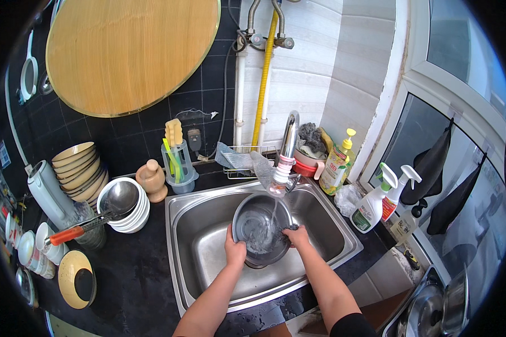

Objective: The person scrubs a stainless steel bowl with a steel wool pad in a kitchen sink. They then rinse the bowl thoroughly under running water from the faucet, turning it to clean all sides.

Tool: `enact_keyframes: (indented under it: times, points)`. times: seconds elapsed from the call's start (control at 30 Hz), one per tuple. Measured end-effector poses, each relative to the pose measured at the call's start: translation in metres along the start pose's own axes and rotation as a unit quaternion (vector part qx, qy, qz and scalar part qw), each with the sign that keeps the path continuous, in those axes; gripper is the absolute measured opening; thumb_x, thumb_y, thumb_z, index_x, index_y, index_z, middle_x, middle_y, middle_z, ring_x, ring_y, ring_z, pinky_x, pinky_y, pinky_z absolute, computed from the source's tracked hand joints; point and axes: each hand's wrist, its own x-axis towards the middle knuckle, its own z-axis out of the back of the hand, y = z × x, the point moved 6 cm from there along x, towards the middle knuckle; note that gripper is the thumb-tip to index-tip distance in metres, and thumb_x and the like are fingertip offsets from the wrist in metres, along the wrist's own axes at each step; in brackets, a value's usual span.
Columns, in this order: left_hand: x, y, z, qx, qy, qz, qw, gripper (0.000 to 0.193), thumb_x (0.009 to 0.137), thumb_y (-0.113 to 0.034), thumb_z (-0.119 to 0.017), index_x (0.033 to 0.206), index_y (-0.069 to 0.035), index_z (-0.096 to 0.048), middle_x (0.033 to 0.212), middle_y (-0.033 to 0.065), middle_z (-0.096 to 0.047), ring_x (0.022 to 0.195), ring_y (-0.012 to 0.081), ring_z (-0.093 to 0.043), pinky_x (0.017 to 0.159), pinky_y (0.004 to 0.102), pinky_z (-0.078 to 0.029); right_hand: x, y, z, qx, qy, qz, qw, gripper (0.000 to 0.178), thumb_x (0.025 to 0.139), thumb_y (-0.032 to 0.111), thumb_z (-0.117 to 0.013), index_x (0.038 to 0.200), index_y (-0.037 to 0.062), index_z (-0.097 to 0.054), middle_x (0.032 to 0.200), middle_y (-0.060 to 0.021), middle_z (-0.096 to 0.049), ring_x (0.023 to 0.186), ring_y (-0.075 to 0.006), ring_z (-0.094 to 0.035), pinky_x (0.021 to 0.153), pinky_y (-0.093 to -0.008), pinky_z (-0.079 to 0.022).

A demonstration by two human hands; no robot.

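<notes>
A round grey metal bowl [247, 216] is held over the steel sink [199, 247], under the faucet [289, 137]. Water runs from the spout into it. My left hand [235, 248] grips the bowl's left side, thumb at the rim and fingers around the outside. At the opposite side, my right hand [298, 237] is closed around a dark scouring pad [290, 228], pressed against the bowl's right rim. Part of the pad is hidden by the fingers.
Left of the sink stand white bowls [130, 223] with a ladle [121, 201], a wooden mortar [152, 178] and stacked beige bowls [81, 171]. Along the right are a yellow-pump soap bottle [336, 165] and spray bottles [374, 202]. A wire rack [244, 163] sits behind.
</notes>
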Motion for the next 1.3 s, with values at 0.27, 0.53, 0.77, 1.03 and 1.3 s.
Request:
enact_keyframes:
  times: [0.27,0.53,0.77,1.03,1.3]
  points:
    - [-0.027,-0.025,-0.005,0.046,0.086,0.259,0.961,0.077,0.073,-0.035,-0.069,0.122,0.004,-0.024,0.120,0.0277,-0.040,0.100,0.0431,-0.051,0.062,0.0546,-0.053,0.028,-0.002,0.013,0.016,-0.111,0.159,0.981,0.046,0.061,0.008,-0.066,0.104,0.0023,-0.051,0.089,-0.0154,-0.061,0.083,-0.0259,-0.059,0.078,-0.0340,-0.045]
    - [-0.027,-0.015,0.005,0.187,0.268,0.263,0.908,0.069,0.075,-0.008,-0.056,0.132,0.000,-0.017,0.116,0.0285,-0.041,0.090,0.0481,-0.055,0.051,0.0533,-0.055,-0.021,0.050,0.000,-0.055,-0.052,0.370,0.926,0.049,0.066,0.002,-0.061,0.112,0.0049,-0.046,0.097,-0.0179,-0.058,0.095,-0.0314,-0.055,0.084,-0.0402,-0.040]
    - [-0.039,0.010,0.003,0.087,0.244,0.248,0.934,0.066,0.074,0.005,-0.044,0.133,-0.009,-0.019,0.119,0.0223,-0.041,0.090,0.0421,-0.057,0.055,0.0524,-0.056,-0.128,0.119,-0.050,-0.250,0.006,0.652,0.716,0.058,0.069,-0.005,-0.050,0.126,0.0063,-0.040,0.132,-0.0155,-0.038,0.126,-0.0333,-0.033,0.103,-0.0453,-0.025]
    - [-0.035,0.015,0.004,0.014,0.230,0.239,0.943,0.047,0.074,0.000,-0.047,0.120,0.002,-0.037,0.095,0.0194,-0.056,0.076,0.0337,-0.062,0.057,0.0450,-0.057,-0.142,0.137,-0.067,-0.276,0.028,0.668,0.691,0.056,0.076,-0.001,-0.041,0.131,0.0062,-0.035,0.139,-0.0161,-0.030,0.129,-0.0350,-0.027,0.104,-0.0477,-0.023]
    - [-0.042,0.012,-0.003,-0.054,0.215,0.279,0.934,0.032,0.073,0.000,-0.049,0.105,0.007,-0.046,0.086,0.0167,-0.055,0.075,0.0330,-0.062,0.058,0.0456,-0.057,-0.149,0.133,-0.082,-0.311,0.057,0.695,0.645,0.058,0.080,0.002,-0.039,0.136,0.0069,-0.026,0.142,-0.0177,-0.025,0.132,-0.0340,-0.023,0.106,-0.0471,-0.020]
